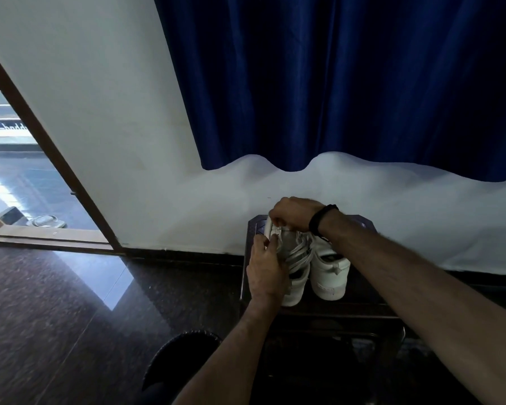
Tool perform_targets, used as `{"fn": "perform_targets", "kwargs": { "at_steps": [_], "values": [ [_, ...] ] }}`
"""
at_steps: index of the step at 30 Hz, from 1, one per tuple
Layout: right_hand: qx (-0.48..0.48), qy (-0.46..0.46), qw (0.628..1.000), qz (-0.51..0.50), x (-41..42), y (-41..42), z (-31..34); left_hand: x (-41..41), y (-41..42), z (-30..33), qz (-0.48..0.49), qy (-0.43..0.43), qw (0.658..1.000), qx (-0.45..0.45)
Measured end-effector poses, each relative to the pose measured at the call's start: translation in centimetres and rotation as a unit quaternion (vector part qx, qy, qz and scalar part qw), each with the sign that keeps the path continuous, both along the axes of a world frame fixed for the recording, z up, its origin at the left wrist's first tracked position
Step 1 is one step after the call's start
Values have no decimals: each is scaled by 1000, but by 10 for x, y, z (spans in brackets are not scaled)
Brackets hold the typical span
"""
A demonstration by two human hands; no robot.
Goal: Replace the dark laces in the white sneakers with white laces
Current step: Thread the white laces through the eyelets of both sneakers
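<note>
The left sneaker sits on the dark stool, touching the right sneaker beside it. White lace already crosses its eyelets. Your right hand pinches the lace at the far toe end; your left hand curls round the shoe's left side. Keep the shoe braced and draw each crossing flat and evenly snug.

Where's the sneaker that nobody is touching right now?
In the head view, the untouched sneaker stands on the dark stool, right of the sneaker being laced.
</note>
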State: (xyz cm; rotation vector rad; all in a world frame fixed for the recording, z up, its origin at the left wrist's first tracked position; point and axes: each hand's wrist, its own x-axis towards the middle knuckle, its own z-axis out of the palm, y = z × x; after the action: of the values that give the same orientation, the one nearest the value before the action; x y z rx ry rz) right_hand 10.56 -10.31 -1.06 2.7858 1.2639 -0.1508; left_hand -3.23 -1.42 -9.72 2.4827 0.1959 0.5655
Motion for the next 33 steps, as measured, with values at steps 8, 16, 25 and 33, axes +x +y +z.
{"fn": "perform_targets", "kwargs": {
  "at_steps": [8,16,25,33],
  "values": [
    [109,109,984,-86,14,8,-13,6,3,-5,-10,-5,999,-38],
    [223,157,952,-138,15,2,-42,20,6,-10,6,14,985,-172],
    [287,164,931,-154,11,-7,-46,50,22,9,-68,84,956,-272],
    [326,109,921,-181,3,0,-50,52,17,-9,-59,20,916,-397]
  ]
}}
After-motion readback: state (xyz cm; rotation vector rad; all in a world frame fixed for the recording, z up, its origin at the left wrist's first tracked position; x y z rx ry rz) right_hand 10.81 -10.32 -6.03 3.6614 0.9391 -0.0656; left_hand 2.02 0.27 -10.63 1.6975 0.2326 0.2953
